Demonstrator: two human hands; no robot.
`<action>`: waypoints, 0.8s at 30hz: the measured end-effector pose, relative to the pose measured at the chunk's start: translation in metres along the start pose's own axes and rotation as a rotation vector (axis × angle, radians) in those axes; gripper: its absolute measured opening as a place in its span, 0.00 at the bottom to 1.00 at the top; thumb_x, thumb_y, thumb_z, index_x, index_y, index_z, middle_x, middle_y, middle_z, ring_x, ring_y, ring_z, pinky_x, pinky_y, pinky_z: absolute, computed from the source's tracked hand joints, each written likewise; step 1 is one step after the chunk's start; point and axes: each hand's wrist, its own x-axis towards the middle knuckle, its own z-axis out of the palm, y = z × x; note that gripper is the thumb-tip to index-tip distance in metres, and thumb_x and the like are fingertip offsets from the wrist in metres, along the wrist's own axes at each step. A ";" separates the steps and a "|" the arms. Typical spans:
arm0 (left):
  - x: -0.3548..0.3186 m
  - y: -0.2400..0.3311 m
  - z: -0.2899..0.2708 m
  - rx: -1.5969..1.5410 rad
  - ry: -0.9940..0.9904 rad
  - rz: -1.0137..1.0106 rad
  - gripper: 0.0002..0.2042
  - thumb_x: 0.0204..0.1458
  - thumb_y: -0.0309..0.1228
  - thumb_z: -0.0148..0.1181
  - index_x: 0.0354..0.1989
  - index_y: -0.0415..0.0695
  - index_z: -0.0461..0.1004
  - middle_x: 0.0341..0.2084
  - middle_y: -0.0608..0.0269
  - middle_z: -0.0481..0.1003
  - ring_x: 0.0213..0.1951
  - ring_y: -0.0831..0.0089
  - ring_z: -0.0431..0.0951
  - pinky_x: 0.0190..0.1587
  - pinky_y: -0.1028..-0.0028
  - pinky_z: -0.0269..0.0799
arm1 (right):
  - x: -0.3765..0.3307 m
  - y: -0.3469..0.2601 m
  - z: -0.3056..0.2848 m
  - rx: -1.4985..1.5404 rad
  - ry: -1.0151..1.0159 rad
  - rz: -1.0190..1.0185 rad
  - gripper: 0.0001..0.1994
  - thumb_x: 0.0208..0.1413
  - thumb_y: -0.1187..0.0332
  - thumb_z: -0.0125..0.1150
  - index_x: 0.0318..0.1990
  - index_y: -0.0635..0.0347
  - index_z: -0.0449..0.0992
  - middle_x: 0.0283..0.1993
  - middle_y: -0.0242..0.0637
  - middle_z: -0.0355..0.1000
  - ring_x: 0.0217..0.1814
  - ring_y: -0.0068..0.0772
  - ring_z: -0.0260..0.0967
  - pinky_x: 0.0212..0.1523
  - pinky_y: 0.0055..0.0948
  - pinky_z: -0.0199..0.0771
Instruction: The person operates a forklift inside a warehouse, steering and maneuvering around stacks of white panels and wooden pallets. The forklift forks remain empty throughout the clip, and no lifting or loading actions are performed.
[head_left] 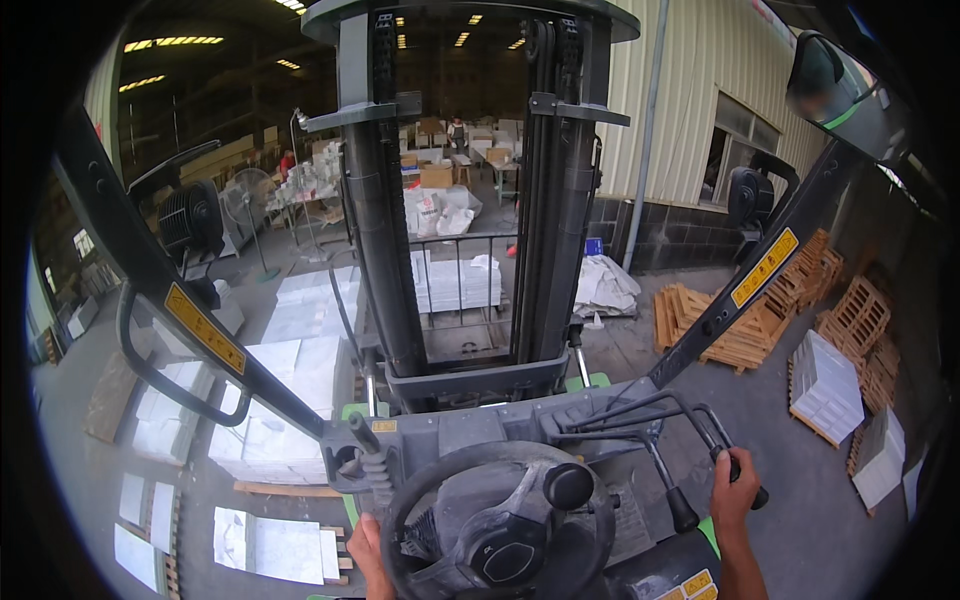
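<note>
At the far left, flat white rectangular slabs [146,500] lay on wooden pallets on the grey floor, and to their right stood a broad stack of white blocks [285,400], behind a dark grey metal pillar [268,393] bearing a yellow label. The bare left hand [367,550] was at the left edge of the round, dusty black steering wheel [508,550], which sat low in the middle of the cab; whether its fingers were wrapped around the rim could not be told. A round black knob [568,487] rose from the wheel's upper right. Ahead stood the tall dark metal mast [385,240], with white stacked goods [455,282] seen between its uprights. Right of the wheel, a straight lever with a black tapered grip [683,510] stood untouched. Farther right, the bare right hand [735,487] was curled closed around the black end of a bent dark metal lever [706,428]. Beyond it lay piled brown wooden pallets [712,322], then a white block stack [828,380] on a pallet.
</note>
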 end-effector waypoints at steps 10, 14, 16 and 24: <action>-0.007 0.012 0.004 -0.014 0.022 0.088 0.24 0.68 0.40 0.40 0.18 0.41 0.58 0.13 0.69 0.58 0.20 0.81 0.56 0.21 0.70 0.50 | 0.011 0.004 0.004 -0.002 0.045 -0.032 0.09 0.61 0.67 0.57 0.37 0.67 0.73 0.27 0.43 0.72 0.27 0.39 0.71 0.31 0.36 0.69; -0.007 0.017 0.005 -0.015 0.029 0.089 0.23 0.67 0.40 0.41 0.20 0.38 0.62 0.13 0.63 0.62 0.19 0.75 0.60 0.22 0.67 0.54 | 0.019 -0.005 0.003 0.007 -0.005 0.039 0.09 0.61 0.68 0.57 0.38 0.68 0.73 0.27 0.42 0.72 0.27 0.36 0.70 0.32 0.35 0.69; -0.007 0.018 0.002 0.008 0.026 0.054 0.24 0.65 0.40 0.43 0.23 0.31 0.71 0.13 0.50 0.71 0.17 0.65 0.67 0.23 0.63 0.63 | 0.024 -0.007 0.005 0.008 -0.009 0.038 0.09 0.61 0.68 0.57 0.38 0.68 0.73 0.26 0.42 0.72 0.27 0.35 0.69 0.31 0.35 0.68; -0.009 0.007 0.002 -0.031 0.021 0.065 0.23 0.65 0.39 0.44 0.24 0.31 0.70 0.14 0.49 0.70 0.17 0.65 0.67 0.23 0.63 0.63 | 0.039 -0.019 0.009 -0.018 0.013 -0.033 0.09 0.61 0.68 0.59 0.38 0.67 0.74 0.26 0.42 0.73 0.26 0.38 0.70 0.30 0.35 0.69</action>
